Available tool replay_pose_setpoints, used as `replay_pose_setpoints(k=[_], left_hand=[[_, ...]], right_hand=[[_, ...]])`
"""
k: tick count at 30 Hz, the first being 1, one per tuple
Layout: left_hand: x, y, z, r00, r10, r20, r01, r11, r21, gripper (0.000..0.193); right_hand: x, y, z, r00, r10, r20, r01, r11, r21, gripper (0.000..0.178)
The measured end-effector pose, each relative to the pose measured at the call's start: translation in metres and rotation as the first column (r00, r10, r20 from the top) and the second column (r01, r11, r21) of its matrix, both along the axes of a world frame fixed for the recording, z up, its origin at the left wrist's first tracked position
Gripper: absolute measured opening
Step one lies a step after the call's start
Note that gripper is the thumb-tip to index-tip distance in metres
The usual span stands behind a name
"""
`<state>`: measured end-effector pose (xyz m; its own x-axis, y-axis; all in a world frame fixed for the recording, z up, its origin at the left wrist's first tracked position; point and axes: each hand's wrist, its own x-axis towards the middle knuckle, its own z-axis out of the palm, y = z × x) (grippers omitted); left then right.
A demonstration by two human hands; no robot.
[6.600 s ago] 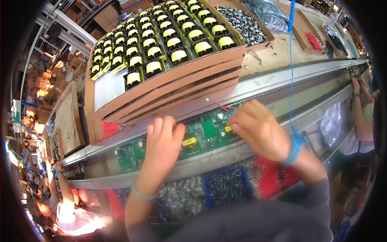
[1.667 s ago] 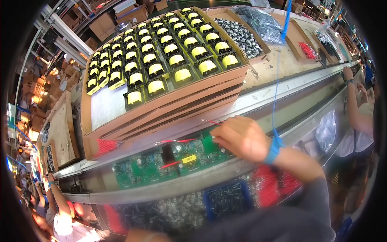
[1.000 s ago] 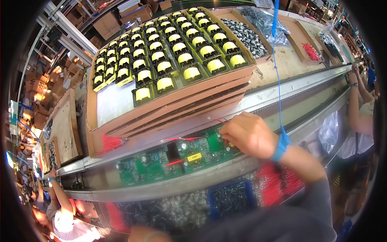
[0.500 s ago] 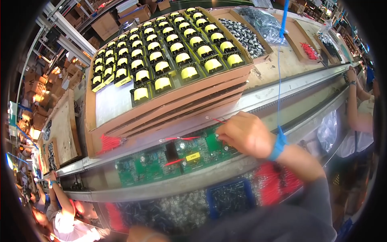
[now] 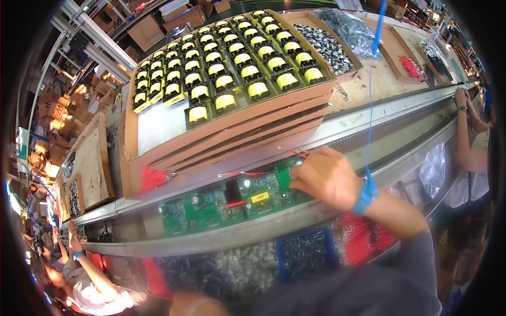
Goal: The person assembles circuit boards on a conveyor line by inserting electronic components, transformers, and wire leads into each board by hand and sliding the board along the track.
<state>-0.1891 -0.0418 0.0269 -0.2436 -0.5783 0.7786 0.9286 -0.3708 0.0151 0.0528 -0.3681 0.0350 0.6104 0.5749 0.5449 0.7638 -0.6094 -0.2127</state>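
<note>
My right hand (image 5: 328, 179), with a blue strap (image 5: 365, 197) at its wrist, is closed at the right part of the green circuit boards (image 5: 203, 210). A red wire (image 5: 295, 151) with a bare metal end sticks out of its grip toward the left. Two more red wires lie on the boards, one along the far edge (image 5: 247, 173) and one beside a yellow block-shaped component (image 5: 260, 198). Only a blurred part of my left hand (image 5: 196, 304) shows at the lower edge, by the bins of small parts; its fingers cannot be made out.
Beyond the metal rail stand stacked cardboard trays of yellow-and-black transformers (image 5: 226, 102). Red wires (image 5: 154, 179) lie at the stack's left front. On the near side are loose white parts (image 5: 247, 268), a blue bin (image 5: 307, 255) and bundled red wires (image 5: 363, 239). A blue cord (image 5: 371, 116) hangs down to my wrist.
The whole view has shifted slightly, so the scene sits a little further right. My right hand keeps its grip on the red wire over the boards, with little movement.
</note>
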Motion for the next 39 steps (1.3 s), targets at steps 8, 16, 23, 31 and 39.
replay_pose_setpoints(k=[8,16,23,31,39], left_hand=[[-0.008,-0.068,-0.004,0.149,-0.812,-0.564,0.989,0.126,0.079,0.042],[0.073,0.021,0.055,-0.53,-0.751,-0.395,-0.211,0.568,-0.796,0.016],[0.129,0.149,-0.047,-0.081,-0.997,0.007,-0.136,0.004,-0.991,0.03],[0.148,0.159,-0.055,-0.132,-0.989,0.064,-0.445,0.001,-0.895,0.015],[0.155,0.186,-0.062,-0.132,-0.991,-0.024,-0.534,0.092,-0.841,0.019]], right_hand=[[-0.045,0.043,0.003,0.964,0.146,-0.223,-0.185,0.968,-0.167,0.047],[-0.045,0.084,-0.017,0.927,0.092,-0.365,-0.232,0.904,-0.359,0.05],[-0.047,0.057,-0.01,0.89,-0.07,-0.451,-0.177,0.858,-0.482,0.042],[-0.069,-0.07,0.007,0.821,-0.493,-0.289,0.222,0.742,-0.633,0.03],[-0.069,-0.203,0.015,0.476,-0.859,-0.187,0.545,0.455,-0.704,0.034]])
